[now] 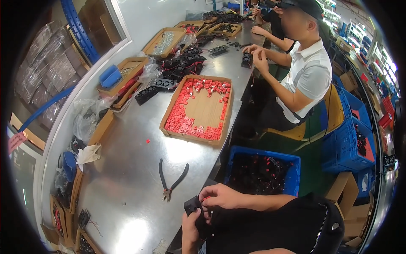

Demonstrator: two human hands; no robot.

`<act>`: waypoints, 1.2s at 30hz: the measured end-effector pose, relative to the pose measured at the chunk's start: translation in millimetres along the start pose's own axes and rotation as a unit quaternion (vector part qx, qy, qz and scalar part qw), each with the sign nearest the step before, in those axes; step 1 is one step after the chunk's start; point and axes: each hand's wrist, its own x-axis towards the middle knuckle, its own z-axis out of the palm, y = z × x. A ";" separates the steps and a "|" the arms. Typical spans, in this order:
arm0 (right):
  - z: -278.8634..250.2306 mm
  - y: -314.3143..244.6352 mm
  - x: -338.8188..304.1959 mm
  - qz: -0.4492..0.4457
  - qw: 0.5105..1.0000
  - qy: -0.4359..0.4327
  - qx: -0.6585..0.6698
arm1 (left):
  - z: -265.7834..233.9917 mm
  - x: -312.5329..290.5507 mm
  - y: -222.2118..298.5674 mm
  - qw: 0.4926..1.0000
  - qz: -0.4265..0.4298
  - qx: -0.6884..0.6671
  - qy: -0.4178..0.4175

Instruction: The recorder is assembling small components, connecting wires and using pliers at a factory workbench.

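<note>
My left hand (190, 225) grips a small black plastic housing (192, 205) from below, its thumb against the side. My right hand (223, 196) pinches a small red piece (206, 198) against the housing's right side; the fingertips partly cover the spot where they meet. Both hands are at the near edge of the metal table (127, 178). Just beyond them lie cutting pliers (170, 182) with black handles spread. Farther along the table sits a shallow cardboard tray (192, 137) holding many small red pieces. One loose red piece (147, 141) lies left of that tray.
Black fan units (179, 63) with wires pile up behind the tray. A blue crate (264, 152) of dark parts stands below the table edge. Open cartons and a blue bin (110, 76) line the wall. A co-worker in a white shirt (311, 67) handles a black fan (246, 60).
</note>
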 end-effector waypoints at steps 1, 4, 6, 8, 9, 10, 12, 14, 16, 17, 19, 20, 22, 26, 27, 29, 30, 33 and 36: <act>0.0 -0.1 -0.2 -0.004 1.000 0.000 -0.009 | 0.2 -0.8 0.7 1.000 0.002 0.010 -0.001; 1.7 -2.0 -3.0 -0.007 1.000 0.002 -0.011 | -3.9 0.9 -3.4 1.000 -0.010 -0.006 -0.004; 0.5 -2.6 -5.7 -0.005 1.000 0.005 -0.003 | 2.4 -2.0 -1.1 1.000 -0.017 -0.014 0.012; -1.1 -3.7 -6.7 -0.032 0.998 0.017 -0.042 | 6.3 -2.4 0.6 0.999 -0.023 -0.023 0.028; -0.8 -2.7 -6.8 -0.031 0.998 0.015 -0.043 | 6.2 -2.0 1.1 0.999 -0.024 -0.022 0.025; -0.5 -1.0 -6.9 -0.032 0.999 0.017 -0.023 | 6.7 -1.8 1.9 0.999 -0.025 -0.022 0.021; -1.4 0.6 -9.7 -0.033 0.999 0.027 0.000 | 17.4 -2.3 4.7 0.999 -0.029 -0.005 0.035; -1.7 0.0 -10.0 -0.063 0.996 0.042 -0.047 | 18.2 -1.1 4.3 0.998 -0.033 0.012 0.049; -3.3 3.9 -6.3 -0.076 0.991 0.054 -0.095 | 10.3 3.9 2.3 0.998 -0.019 0.052 0.021; -5.4 5.4 -5.4 -0.086 0.984 0.062 -0.146 | 11.1 3.7 3.4 0.998 -0.020 0.049 0.021; -8.9 6.3 -4.9 -0.071 0.987 0.066 -0.131 | 14.8 3.0 7.0 0.996 -0.034 0.077 0.029; -9.0 6.7 -4.2 -0.060 0.989 0.069 -0.113 | 14.1 3.7 6.6 0.996 -0.035 0.075 0.031; -9.3 6.7 -5.7 -0.059 0.991 0.067 -0.103 | 12.0 6.3 3.9 0.994 -0.031 0.101 0.032; -11.2 -0.6 -6.6 -0.063 0.984 0.055 -0.154 | 7.1 10.8 0.0 0.995 -0.016 0.096 0.037; -10.7 0.5 -6.6 -0.063 0.985 0.056 -0.153 | 4.8 12.9 -1.8 0.996 -0.011 0.079 0.035; -9.1 2.8 -5.6 -0.061 0.988 0.059 -0.126 | 3.2 13.6 -3.1 0.997 -0.005 0.063 0.033; -9.5 2.2 -5.3 -0.062 0.988 0.059 -0.126 | 3.2 12.9 -2.9 0.997 0.000 0.070 0.040; -12.9 2.1 -5.2 -0.048 0.989 0.054 -0.130 | 3.9 13.0 2.2 0.996 -0.003 0.077 0.041; -17.1 7.4 -5.1 -0.051 0.987 0.052 -0.145 | 8.2 12.3 4.5 0.996 -0.019 0.073 0.051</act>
